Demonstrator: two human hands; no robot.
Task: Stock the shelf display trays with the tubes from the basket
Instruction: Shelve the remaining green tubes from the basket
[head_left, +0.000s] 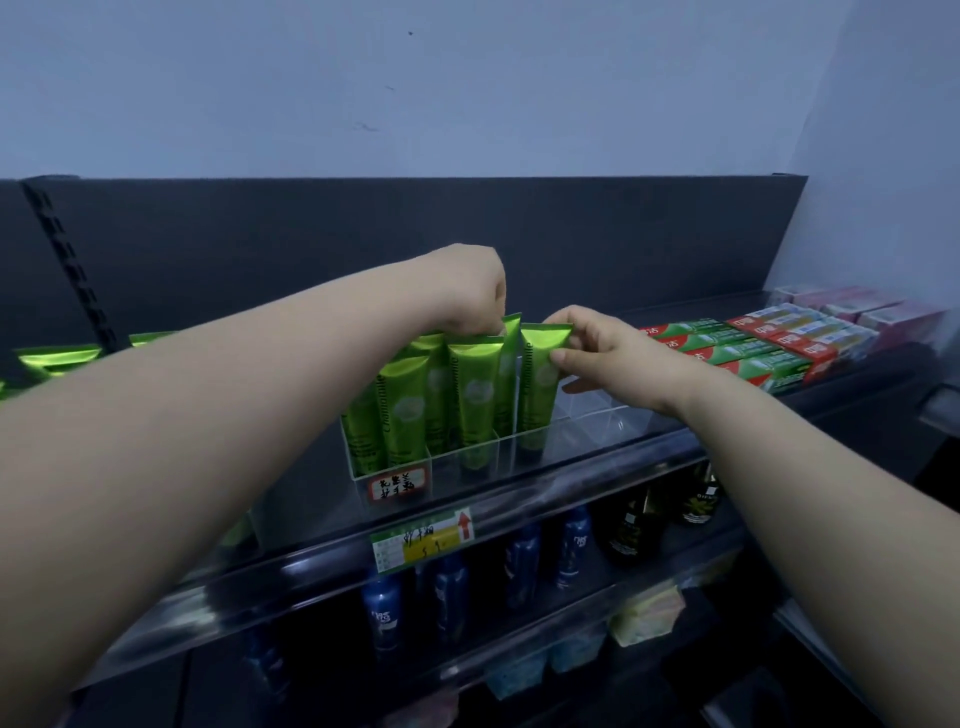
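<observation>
Left hand (470, 291) fingers pinch a tube (508, 364) in the tray (597, 431), while right hand (602, 345) fingers clamp the end tube (540, 379) just right of them.

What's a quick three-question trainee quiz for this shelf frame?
1. True or false: the right hand pinches the top of a tube.
2. What stands below the tray? A. blue bottles B. red cans C. white jars
3. Fill in: the tray's empty compartments lie on its ___ side.
Key: 1 true; 2 A; 3 right.
</observation>
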